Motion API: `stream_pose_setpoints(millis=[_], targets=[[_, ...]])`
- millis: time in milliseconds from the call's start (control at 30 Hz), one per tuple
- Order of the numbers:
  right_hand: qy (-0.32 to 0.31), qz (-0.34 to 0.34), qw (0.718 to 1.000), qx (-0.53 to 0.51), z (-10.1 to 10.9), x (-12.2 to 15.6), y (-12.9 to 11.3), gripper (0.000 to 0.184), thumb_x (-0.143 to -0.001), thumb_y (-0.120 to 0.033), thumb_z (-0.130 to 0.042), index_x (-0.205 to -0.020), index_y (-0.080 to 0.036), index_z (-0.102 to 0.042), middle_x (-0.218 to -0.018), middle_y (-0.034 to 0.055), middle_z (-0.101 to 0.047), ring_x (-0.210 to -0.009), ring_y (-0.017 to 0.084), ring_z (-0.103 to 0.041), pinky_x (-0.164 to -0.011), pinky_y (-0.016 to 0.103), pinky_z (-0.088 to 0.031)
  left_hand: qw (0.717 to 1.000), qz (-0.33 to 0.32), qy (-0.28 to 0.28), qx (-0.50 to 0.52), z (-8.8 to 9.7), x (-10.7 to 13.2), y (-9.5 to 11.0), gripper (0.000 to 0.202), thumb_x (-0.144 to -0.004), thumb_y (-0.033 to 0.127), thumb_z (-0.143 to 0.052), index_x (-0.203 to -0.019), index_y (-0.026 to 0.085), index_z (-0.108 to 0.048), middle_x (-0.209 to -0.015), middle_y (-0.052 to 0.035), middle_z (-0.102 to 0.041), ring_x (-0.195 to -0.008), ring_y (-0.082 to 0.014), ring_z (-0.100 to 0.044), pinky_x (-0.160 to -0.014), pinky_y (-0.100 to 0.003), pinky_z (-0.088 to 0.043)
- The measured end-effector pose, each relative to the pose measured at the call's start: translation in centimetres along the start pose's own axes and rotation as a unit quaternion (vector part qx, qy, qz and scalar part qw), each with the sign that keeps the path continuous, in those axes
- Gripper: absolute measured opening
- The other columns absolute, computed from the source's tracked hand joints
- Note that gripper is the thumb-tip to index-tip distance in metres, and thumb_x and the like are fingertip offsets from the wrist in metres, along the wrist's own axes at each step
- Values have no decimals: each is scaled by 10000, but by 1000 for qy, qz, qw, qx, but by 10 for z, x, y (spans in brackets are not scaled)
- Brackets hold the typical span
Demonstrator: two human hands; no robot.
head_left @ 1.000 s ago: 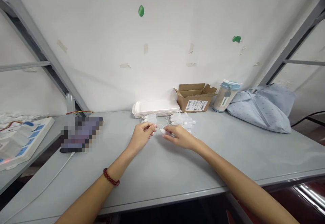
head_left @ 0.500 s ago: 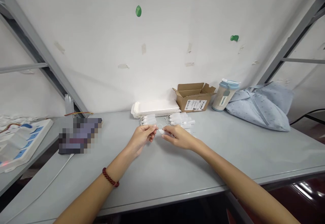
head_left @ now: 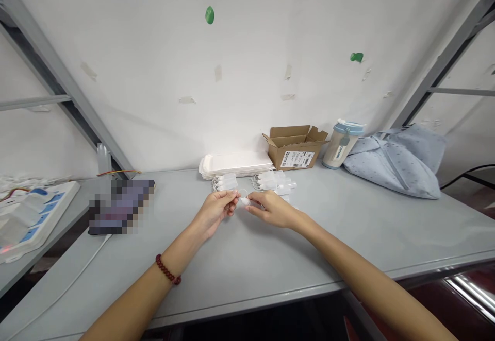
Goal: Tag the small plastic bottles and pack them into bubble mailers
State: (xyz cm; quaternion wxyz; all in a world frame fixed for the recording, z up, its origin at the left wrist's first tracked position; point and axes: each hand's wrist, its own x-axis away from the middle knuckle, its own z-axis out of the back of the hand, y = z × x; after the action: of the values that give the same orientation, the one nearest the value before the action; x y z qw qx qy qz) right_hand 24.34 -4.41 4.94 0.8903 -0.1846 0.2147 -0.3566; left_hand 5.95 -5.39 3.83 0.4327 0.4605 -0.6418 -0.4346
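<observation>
My left hand [head_left: 218,208] is closed in a pinch at the thin white loop of a small white piece [head_left: 244,201]. On the piece's other side, my right hand [head_left: 273,208] has thumb and fingers closed on its body, which those fingers partly hide. Just behind the hands lie several small translucent white pieces with thin loops, in a left group [head_left: 226,181] and a right group [head_left: 273,180]. A stack of flat white sheets or sleeves [head_left: 240,165] rests behind them against the wall.
An opened cardboard box [head_left: 296,148] stands by the wall, beside a cup with a blue lid [head_left: 342,145] and a light blue cloth bag [head_left: 392,168]. At left are a pixelated phone-like device [head_left: 121,207] with a white cable [head_left: 65,292] and a power strip [head_left: 42,217].
The hands stay almost in place, with the same white piece and its loop between them. The whole view has shifted very slightly.
</observation>
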Motion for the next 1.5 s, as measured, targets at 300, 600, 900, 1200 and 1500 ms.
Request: stream_pose_setpoints(millis=[300,600,900,1200,1500], targets=[[11,4,1000,-17,0,0,0,205,-844,-228,-486,-665,-181,-399,-578,-47,-386,-527,86,-328,-533,223,-243,1000,0,8,16,0,1,3,259,-659,353,-720,-728,118,-637,-655,13,-495,-531,-56,-413,-493,-196,-330],[11,6,1000,-17,0,0,0,189,-845,-234,-488,-679,-176,-422,-580,-46,-390,-528,85,-327,-536,222,-243,1000,-3,11,-6,1,1,3,251,-687,366,-697,-719,127,-628,-650,20,-494,-536,-57,-408,-500,-199,-325],[2,1,1000,-17,2,0,-1,254,-842,-240,-485,-631,-186,-355,-556,-56,-360,-507,77,-306,-519,222,-224,1000,-3,6,-11,0,1,2,268,-684,379,-696,-729,124,-626,-662,12,-491,-540,-65,-409,-503,-205,-329],[-2,-4,1000,-13,2,1,-1,265,-844,-241,-477,-628,-187,-334,-550,-57,-361,-505,74,-304,-524,221,-221,1000,-16,15,-21,-2,3,4,285,-658,390,-709,-722,123,-634,-650,9,-501,-539,-68,-415,-509,-214,-336],[-7,-5,1000,-16,3,1,-2,259,-848,-236,-477,-626,-183,-355,-546,-58,-360,-503,74,-304,-522,222,-215,999,-21,21,-36,-2,3,2,294,-681,401,-692,-740,120,-630,-657,8,-488,-543,-69,-410,-512,-211,-338]])
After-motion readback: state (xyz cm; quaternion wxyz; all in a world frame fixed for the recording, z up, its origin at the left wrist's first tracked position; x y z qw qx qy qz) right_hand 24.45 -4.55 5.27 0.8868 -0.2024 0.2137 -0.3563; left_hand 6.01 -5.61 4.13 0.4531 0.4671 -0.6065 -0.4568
